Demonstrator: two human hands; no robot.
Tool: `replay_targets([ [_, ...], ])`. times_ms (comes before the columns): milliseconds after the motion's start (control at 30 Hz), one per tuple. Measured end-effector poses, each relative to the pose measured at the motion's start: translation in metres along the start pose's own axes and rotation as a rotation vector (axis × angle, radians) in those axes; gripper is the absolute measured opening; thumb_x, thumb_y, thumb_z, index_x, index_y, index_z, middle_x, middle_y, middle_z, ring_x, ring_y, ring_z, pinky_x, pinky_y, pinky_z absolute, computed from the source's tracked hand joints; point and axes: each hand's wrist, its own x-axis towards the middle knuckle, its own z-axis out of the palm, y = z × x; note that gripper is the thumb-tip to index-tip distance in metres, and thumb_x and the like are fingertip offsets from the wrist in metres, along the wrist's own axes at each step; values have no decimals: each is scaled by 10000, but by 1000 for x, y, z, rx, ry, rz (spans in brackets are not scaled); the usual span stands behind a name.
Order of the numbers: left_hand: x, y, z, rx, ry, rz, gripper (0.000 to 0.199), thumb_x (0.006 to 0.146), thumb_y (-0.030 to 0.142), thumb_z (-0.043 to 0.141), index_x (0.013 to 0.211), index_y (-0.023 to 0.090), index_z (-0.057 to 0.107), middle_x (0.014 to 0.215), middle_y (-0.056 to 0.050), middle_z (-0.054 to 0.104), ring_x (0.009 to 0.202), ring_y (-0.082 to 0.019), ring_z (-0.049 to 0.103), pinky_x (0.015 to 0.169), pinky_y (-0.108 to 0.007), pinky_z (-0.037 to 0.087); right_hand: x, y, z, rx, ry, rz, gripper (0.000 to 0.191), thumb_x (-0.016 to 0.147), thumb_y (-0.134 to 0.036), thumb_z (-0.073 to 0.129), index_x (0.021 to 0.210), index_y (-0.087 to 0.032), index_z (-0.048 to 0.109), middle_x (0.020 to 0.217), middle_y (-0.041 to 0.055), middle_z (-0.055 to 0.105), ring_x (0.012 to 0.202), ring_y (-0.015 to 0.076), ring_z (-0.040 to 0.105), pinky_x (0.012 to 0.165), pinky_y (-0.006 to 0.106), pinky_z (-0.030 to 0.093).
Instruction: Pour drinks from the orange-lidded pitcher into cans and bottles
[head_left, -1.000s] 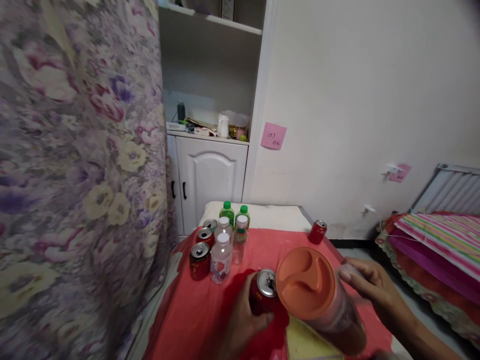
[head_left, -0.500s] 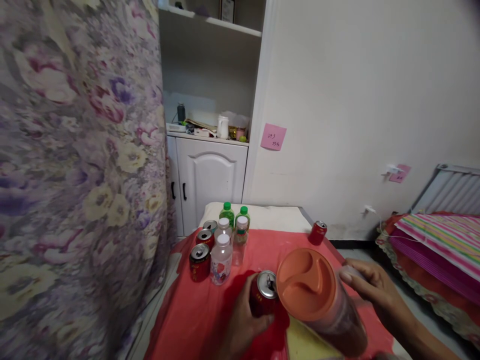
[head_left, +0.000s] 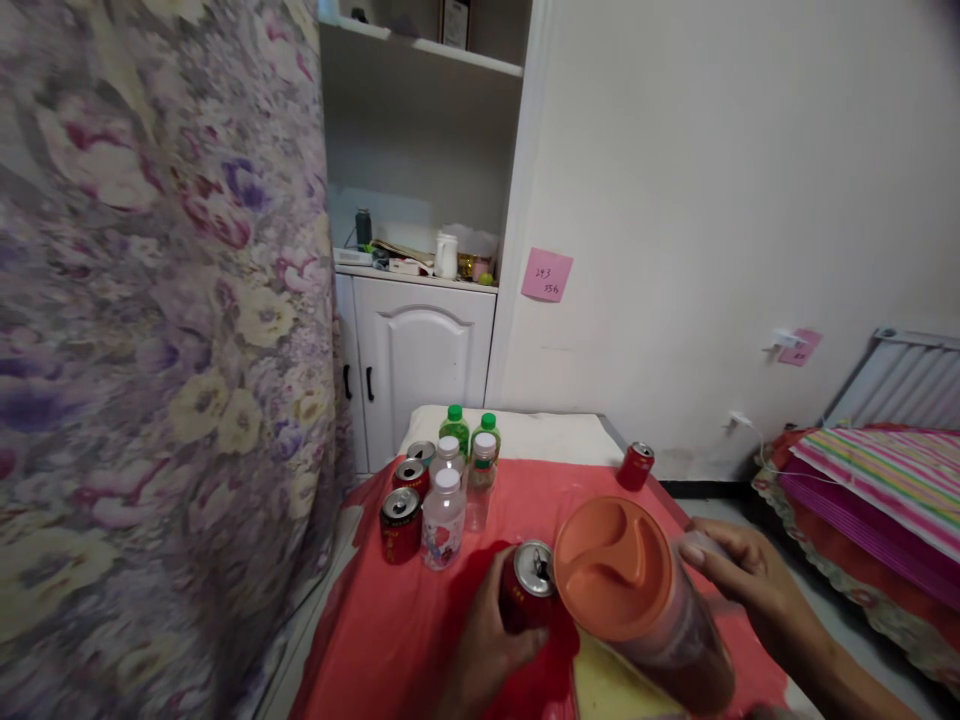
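My left hand [head_left: 491,635] is wrapped round a dark red can [head_left: 528,590] with an opened top, on or just above the red tablecloth [head_left: 360,640]. Its fingers curl round both sides of the can. My right hand [head_left: 750,575] grips the handle of a clear pitcher [head_left: 686,640] with an orange lid [head_left: 615,568]. The pitcher is tilted, its lid edge close beside the can's top. Dark liquid shows inside the pitcher. Whether any liquid is flowing is too small to tell.
Left of the can stand clear bottles with white caps [head_left: 442,520], green-capped bottles [head_left: 454,432] and several opened cans [head_left: 400,522]. A red can [head_left: 635,466] is at the table's right back. A yellow flat item [head_left: 619,685] lies below the pitcher. A floral curtain [head_left: 165,350] hangs left.
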Motion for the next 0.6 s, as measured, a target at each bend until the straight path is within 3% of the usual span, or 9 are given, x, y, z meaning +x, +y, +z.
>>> replay_targets([
  [167, 1, -1, 0, 62, 52, -5, 743, 588, 108, 823, 1271, 248, 565, 1309, -79, 711, 1250, -315, 639, 1077, -382, 498, 0, -5, 2, 0, -10, -2, 547, 835, -650, 620, 612, -224, 360, 655, -39, 236, 606, 138, 256, 555, 280, 183],
  [600, 0, 7, 1, -15, 22, -18, 732, 574, 104, 809, 1254, 242, 574, 1297, -85, 712, 1254, -343, 630, 1085, -429, 483, 0, -6, 0, 4, -2, 11, 527, 837, -632, 621, 612, -223, 377, 645, -40, 267, 596, 138, 282, 534, 273, 200],
])
